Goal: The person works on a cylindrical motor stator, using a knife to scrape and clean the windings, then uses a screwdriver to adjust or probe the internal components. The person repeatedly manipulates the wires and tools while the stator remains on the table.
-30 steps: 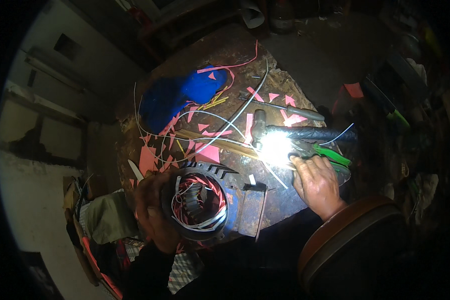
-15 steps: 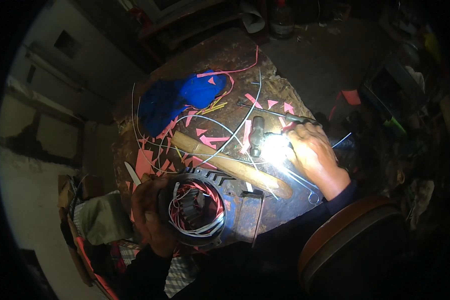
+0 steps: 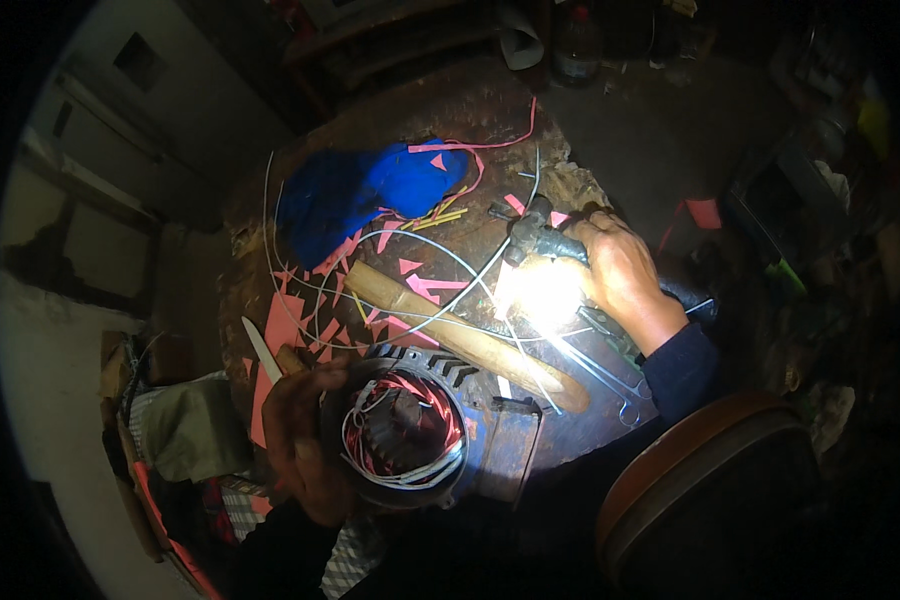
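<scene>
My left hand point(image 3: 302, 440) grips the left side of a motor housing point(image 3: 496, 455), whose round opening shows red and white windings point(image 3: 410, 395). My right hand point(image 3: 620, 265) is closed on the black-wrapped handle of a hammer point(image 3: 527, 225), fingertips near its head. A bright glare point(image 3: 545, 295) hides part of what lies under that hand. Below the hammer lies a wooden bar point(image 3: 440, 330), crossed by loose white wires. A knife point(image 3: 265, 352) rests beside my left hand. Pink paper scraps point(image 3: 285, 315) and thin yellow sticks point(image 3: 440, 217) are scattered about.
A blue cloth point(image 3: 335, 195) lies at the back of the worn tabletop point(image 3: 495, 115). Leftward stands a pale wall, with an olive cloth point(image 3: 185, 430) near it. Behind the table are a shelf and a bottle point(image 3: 575, 55); dark clutter fills the right.
My right hand has moved up and away, now with the hammer, whose head has risen and tilted. The wooden bar came into fuller view, lying lower than a second ago. My left hand stays on the housing.
</scene>
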Demonstrator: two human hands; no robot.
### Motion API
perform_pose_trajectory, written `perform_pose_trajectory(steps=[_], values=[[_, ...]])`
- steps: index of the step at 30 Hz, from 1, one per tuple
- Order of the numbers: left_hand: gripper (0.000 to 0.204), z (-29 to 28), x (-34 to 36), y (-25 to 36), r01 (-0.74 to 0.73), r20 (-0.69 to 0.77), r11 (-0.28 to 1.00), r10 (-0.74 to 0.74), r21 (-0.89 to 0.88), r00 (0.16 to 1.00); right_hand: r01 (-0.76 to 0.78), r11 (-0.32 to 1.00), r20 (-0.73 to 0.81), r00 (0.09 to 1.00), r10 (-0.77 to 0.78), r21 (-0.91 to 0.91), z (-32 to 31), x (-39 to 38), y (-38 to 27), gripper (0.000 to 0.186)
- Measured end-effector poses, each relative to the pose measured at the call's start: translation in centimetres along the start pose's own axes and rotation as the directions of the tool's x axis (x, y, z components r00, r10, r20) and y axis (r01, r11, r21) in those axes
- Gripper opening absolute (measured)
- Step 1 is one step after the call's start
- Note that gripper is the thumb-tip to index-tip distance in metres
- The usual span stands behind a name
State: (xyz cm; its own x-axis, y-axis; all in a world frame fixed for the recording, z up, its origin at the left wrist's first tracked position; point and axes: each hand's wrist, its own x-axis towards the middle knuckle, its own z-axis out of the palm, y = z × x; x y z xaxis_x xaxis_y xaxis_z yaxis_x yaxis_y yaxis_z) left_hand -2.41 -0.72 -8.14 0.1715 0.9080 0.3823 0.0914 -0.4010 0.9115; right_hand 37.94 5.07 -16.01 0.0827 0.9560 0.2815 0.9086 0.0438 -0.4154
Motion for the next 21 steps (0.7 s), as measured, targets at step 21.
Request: perform_pose_trajectory(steps=[21], values=[[0.063, -0.8, 0.5, -1.0, -0.036, 0.003, 0.994, 0.036, 0.105, 0.999, -0.096, 0.978, -0.042, 0.994, 0.105, 0.183, -7.0, -7.8, -4.9, 0.037]])
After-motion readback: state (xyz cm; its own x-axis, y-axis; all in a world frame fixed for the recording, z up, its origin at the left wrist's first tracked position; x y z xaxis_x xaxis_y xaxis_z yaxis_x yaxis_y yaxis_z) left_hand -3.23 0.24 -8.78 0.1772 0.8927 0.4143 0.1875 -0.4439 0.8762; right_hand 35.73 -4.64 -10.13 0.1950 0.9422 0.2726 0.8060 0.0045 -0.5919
